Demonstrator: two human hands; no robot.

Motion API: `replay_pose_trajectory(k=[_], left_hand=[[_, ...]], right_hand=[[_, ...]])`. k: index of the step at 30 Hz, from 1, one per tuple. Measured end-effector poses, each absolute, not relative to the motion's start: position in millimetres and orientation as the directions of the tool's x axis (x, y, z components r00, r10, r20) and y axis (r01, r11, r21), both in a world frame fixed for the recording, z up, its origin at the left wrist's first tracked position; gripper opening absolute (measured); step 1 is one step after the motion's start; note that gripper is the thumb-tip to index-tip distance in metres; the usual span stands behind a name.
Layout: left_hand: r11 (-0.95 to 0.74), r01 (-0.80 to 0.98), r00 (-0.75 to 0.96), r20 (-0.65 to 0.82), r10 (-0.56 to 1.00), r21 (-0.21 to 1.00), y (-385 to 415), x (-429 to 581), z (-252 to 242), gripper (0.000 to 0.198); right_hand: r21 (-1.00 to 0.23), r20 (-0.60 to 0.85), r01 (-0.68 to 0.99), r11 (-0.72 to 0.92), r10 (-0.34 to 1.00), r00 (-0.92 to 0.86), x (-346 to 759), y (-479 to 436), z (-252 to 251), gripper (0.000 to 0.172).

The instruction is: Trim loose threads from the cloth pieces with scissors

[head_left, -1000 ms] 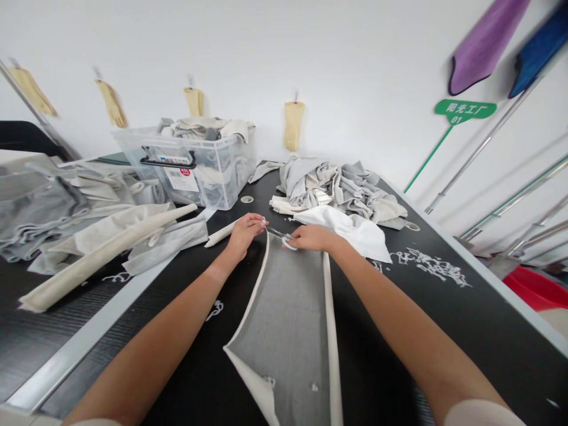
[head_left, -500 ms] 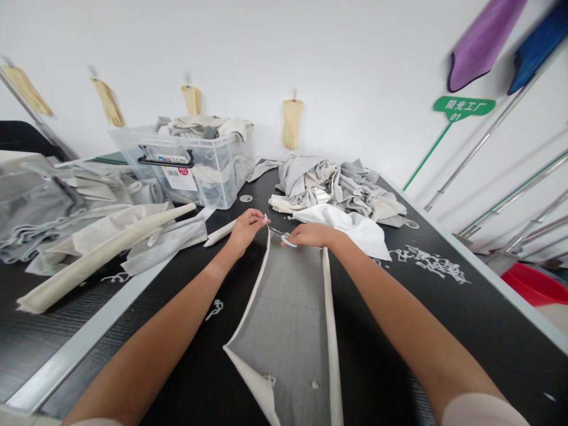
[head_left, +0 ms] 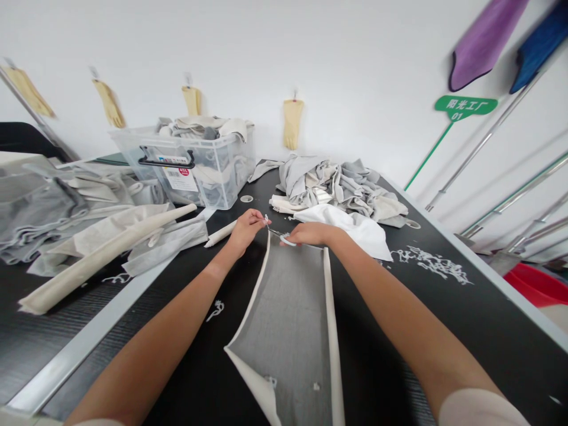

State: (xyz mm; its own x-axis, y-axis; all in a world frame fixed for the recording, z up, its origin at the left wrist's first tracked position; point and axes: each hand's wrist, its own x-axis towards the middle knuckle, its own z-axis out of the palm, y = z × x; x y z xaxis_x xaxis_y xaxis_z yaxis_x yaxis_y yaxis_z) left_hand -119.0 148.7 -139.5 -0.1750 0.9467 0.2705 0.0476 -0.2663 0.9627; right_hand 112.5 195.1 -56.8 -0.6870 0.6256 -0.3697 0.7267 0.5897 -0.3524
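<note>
A long grey cloth [head_left: 293, 302] with cream edges lies on the black table, one lower corner folded over. At its far left corner, my left hand [head_left: 247, 229] pinches a small tuft of white thread [head_left: 266, 219]. My right hand [head_left: 310, 233] is closed around the white handles of a small pair of scissors [head_left: 287, 239]. The blades point left toward the thread, close to the cloth's corner. Whether the blades are apart is too small to tell. Two little thread bits rest on the lower part of the cloth.
Behind my hands lies a heap of grey and cream cloths [head_left: 337, 183], with a white cloth [head_left: 350, 228] in front. Thread scraps [head_left: 437, 265] are scattered at the right. A clear plastic box [head_left: 208, 177] of cloths stands back left, near more cloths and a cream roll [head_left: 106, 257].
The scissors have shifted very slightly at the cloth's corner. Both hands stay almost in place, and the view has moved a little.
</note>
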Motion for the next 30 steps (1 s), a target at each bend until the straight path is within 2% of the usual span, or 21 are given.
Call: replay_pose_trajectory(k=[9, 14, 21, 30], left_hand=[[-0.302, 0.021, -0.140, 0.302, 0.943, 0.953, 152, -119, -143, 0.036], [-0.294, 0.072, -0.129, 0.301, 0.945, 0.953, 151, -118, -143, 0.040], [-0.285, 0.117, -0.136, 0.299, 0.944, 0.952, 150, -122, -143, 0.043], [-0.264, 0.112, -0.131, 0.277, 0.952, 0.958, 150, -122, -142, 0.044]], right_hand=[[-0.309, -0.416, 0.743, 0.593, 0.619, -0.667, 99, 196, -55, 0.069], [-0.259, -0.418, 0.765, 0.590, 0.645, -0.640, 92, 196, -53, 0.069], [-0.301, -0.418, 0.732, 0.611, 0.606, -0.677, 91, 202, -52, 0.068], [-0.247, -0.381, 0.731, 0.636, 0.629, -0.677, 89, 199, -50, 0.075]])
